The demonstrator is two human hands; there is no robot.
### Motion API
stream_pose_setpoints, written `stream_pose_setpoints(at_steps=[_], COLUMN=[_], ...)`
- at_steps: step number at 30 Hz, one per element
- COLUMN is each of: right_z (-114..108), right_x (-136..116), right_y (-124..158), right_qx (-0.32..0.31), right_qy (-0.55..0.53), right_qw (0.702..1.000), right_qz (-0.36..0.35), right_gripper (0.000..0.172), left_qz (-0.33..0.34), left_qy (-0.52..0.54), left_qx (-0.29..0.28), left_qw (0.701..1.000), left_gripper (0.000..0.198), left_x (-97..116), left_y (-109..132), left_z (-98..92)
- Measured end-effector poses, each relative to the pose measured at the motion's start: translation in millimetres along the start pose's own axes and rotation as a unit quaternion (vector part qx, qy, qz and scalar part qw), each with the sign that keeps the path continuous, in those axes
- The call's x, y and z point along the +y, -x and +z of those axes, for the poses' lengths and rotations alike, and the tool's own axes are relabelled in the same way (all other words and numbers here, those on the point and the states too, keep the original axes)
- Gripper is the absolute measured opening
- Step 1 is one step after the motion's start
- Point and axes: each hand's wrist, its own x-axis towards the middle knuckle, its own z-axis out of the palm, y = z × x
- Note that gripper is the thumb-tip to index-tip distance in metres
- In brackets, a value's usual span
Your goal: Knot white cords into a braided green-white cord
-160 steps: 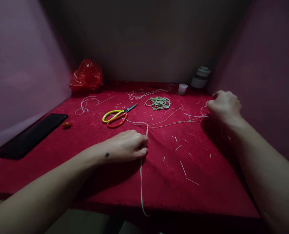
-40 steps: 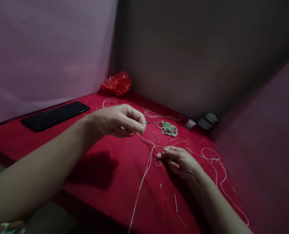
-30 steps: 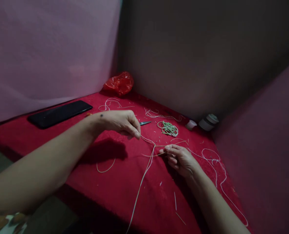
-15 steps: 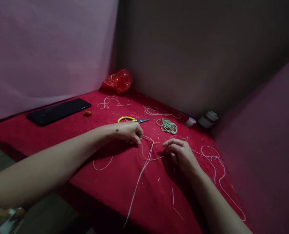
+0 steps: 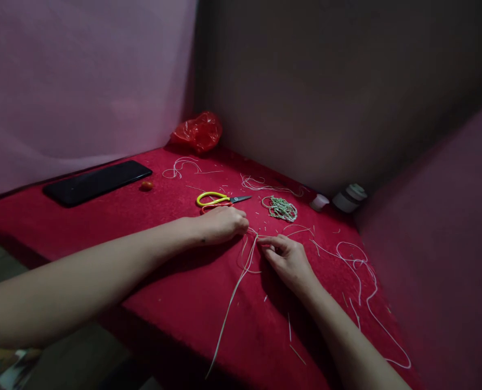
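Thin pale cords (image 5: 241,276) meet at a small knot between my two hands, their long tails running down over the red cloth towards the front edge. My left hand (image 5: 228,224) is closed, its fingers curled round the cord on the left of the knot. On the other side, my right hand (image 5: 284,257) pinches the cord close to the knot with thumb and fingertips. A loose loop of cord hangs below the knot. Just behind my left hand lies a pair of scissors (image 5: 212,199) with yellow and red handles.
On the red cloth (image 5: 176,336) lie a black phone (image 5: 98,181), a small orange-brown object (image 5: 146,186), a bundle of green and white braided cord (image 5: 280,208) and loose white string (image 5: 371,287). A red plastic bag (image 5: 198,132), small white cup (image 5: 319,202) and lidded jar (image 5: 350,198) stand behind.
My left hand has moved right, towards the knot, uncovering the scissors' red handle. My right hand has come left to the knot, and the hands are closer together.
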Motion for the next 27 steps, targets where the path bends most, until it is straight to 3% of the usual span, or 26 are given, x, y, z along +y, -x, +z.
stream_pose_setpoints(at_steps=[5,11,17,27], right_z=[5,10,9,8], right_x=[-2,-5,-5,-3], right_y=[3,4,4,0], right_qx=[0.004,0.007,0.004,0.006], right_qy=[0.029,0.082,0.049,-0.008], right_qw=[1.000,0.997,0.999,0.999], right_qz=[-0.002,-0.005,0.019,0.047], right_gripper=[0.023,0.025,0.023,0.021], left_qz=[0.008,-0.017,-0.056,-0.058], left_qy=[-0.109,-0.095,-0.080,-0.074], left_qx=[0.021,0.024,0.042,0.058], left_qw=[0.994,0.995,0.994,0.994], left_gripper=[0.018,0.018,0.023,0.026], left_x=[14,25,27,31], left_y=[3,0,-2,-1], left_z=[3.1,11.1,17.8,21.1])
